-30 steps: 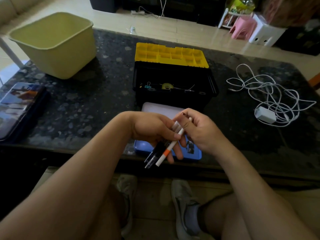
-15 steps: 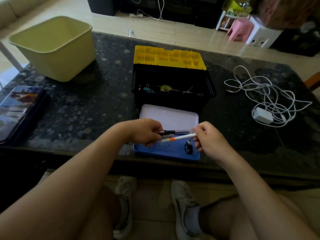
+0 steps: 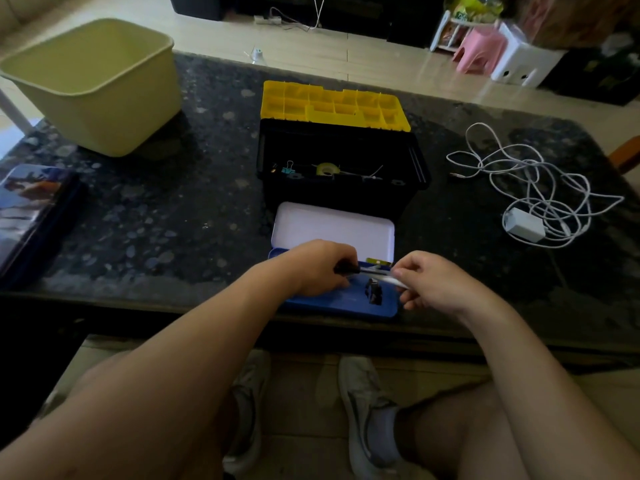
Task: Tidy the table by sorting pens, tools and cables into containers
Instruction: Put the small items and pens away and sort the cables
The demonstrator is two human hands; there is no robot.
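An open blue pencil case (image 3: 332, 304) with a white lid lies at the table's near edge. My left hand (image 3: 317, 268) grips a bundle of pens (image 3: 367, 270) by one end, low over the case. My right hand (image 3: 433, 282) pinches the other end of the pens. A small black object (image 3: 374, 293) lies in the case under them. Behind the case stands an open black toolbox (image 3: 341, 168) with a yellow lid; a tape roll and binder clips lie inside. A tangled white cable with charger (image 3: 530, 199) lies at the right.
A light green bin (image 3: 93, 84) stands at the table's far left. A dark tin box (image 3: 33, 211) lies at the left edge. The table top is dark speckled stone (image 3: 173, 216). My knees and shoes show below the front edge.
Both hands have carried the pens from in front of me, turned them level and lowered them into the blue case.
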